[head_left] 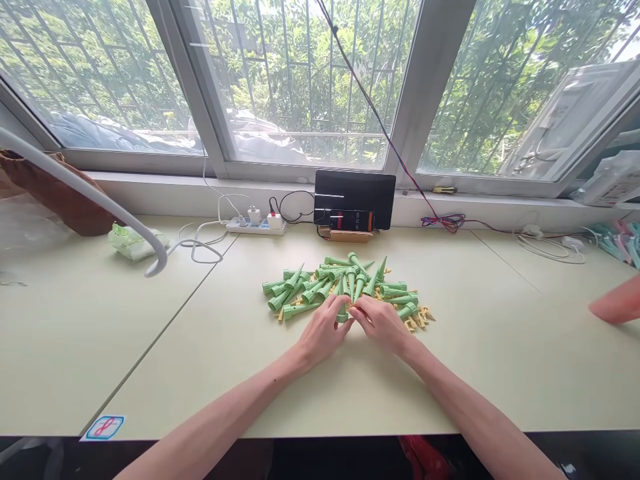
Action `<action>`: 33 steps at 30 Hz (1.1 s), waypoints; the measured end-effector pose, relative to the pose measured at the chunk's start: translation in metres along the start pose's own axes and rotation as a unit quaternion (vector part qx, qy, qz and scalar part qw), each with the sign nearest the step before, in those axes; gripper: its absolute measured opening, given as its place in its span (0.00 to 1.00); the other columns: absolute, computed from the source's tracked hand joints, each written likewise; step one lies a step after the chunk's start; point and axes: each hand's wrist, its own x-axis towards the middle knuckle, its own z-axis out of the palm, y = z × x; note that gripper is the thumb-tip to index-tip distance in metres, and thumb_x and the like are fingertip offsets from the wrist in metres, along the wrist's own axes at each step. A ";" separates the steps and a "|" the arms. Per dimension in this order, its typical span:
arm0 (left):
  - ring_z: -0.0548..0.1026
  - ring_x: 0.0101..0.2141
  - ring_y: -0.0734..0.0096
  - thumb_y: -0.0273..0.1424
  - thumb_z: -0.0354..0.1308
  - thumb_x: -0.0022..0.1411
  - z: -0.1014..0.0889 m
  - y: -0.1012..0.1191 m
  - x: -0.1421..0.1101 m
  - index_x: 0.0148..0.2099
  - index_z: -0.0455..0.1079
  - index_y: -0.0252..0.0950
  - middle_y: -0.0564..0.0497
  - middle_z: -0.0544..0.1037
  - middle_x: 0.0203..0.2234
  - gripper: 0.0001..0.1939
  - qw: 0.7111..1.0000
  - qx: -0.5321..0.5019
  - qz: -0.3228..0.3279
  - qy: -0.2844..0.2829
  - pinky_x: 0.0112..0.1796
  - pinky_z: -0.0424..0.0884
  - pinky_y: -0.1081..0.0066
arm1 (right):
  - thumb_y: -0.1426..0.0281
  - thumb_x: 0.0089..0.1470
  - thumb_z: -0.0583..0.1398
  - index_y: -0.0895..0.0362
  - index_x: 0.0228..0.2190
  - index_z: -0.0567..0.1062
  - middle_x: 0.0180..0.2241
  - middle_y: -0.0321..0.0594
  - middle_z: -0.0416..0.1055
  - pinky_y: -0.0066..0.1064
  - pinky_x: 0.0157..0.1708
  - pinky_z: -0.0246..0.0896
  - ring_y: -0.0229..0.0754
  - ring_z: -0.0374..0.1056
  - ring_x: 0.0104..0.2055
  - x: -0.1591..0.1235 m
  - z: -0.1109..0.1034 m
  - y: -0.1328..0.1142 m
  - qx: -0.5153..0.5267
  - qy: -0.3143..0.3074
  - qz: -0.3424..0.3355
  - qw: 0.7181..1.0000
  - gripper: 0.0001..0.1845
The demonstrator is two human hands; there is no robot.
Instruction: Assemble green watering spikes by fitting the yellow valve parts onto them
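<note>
My left hand [325, 328] is closed around a green plastic watering spike [343, 313], its wide collar down and its tip pointing away from me. Beside it my right hand [383, 323] pinches a small yellow plastic piece, of which only a sliver shows at the fingertips. Both hands meet at the near edge of a pile of green cone-shaped spikes [311, 291]. Small yellow plastic pieces [424, 316] lie among and under the spikes, mostly at the right side.
Behind the pile, a phone [353, 220] showing a timer leans against a black tablet [355, 190]. A power strip [256, 225] with cables stands at the back. A white curved tube [100, 193] crosses the left. A salmon-coloured object [617, 300] is at the right edge.
</note>
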 end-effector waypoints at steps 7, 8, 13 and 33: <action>0.63 0.22 0.82 0.31 0.56 0.64 0.000 0.000 -0.001 0.48 0.65 0.40 0.52 0.70 0.42 0.10 1.000 0.009 0.008 -0.004 0.27 0.67 0.75 | 0.66 0.69 0.47 0.56 0.30 0.68 0.27 0.36 0.62 0.27 0.23 0.46 0.36 0.55 0.24 0.001 -0.003 -0.004 -0.035 -0.011 -0.018 0.999 0.17; 0.63 0.22 0.82 0.31 0.56 0.64 -0.001 0.000 -0.001 0.49 0.65 0.41 0.52 0.70 0.42 0.10 1.000 0.011 0.009 -0.005 0.27 0.67 0.75 | 0.66 0.69 0.47 0.56 0.30 0.68 0.27 0.36 0.62 0.27 0.23 0.46 0.36 0.54 0.24 0.001 -0.003 -0.004 -0.033 -0.011 -0.021 0.999 0.17; 0.63 0.21 0.83 0.32 0.55 0.65 -0.001 0.001 -0.002 0.50 0.64 0.41 0.52 0.70 0.42 0.11 1.000 0.012 0.018 -0.011 0.29 0.67 0.74 | 0.68 0.69 0.47 0.56 0.28 0.66 0.25 0.36 0.62 0.28 0.24 0.46 0.36 0.53 0.24 0.001 -0.004 -0.005 -0.016 -0.003 -0.039 0.999 0.17; 0.68 0.25 0.78 0.30 0.52 0.68 -0.002 0.002 -0.002 0.51 0.63 0.40 0.49 0.69 0.42 0.10 0.997 0.048 0.052 -0.009 0.29 0.70 0.73 | 0.66 0.66 0.47 0.55 0.22 0.57 0.19 0.32 0.56 0.30 0.24 0.44 0.35 0.50 0.21 0.002 -0.001 -0.006 0.094 -0.029 0.020 0.995 0.19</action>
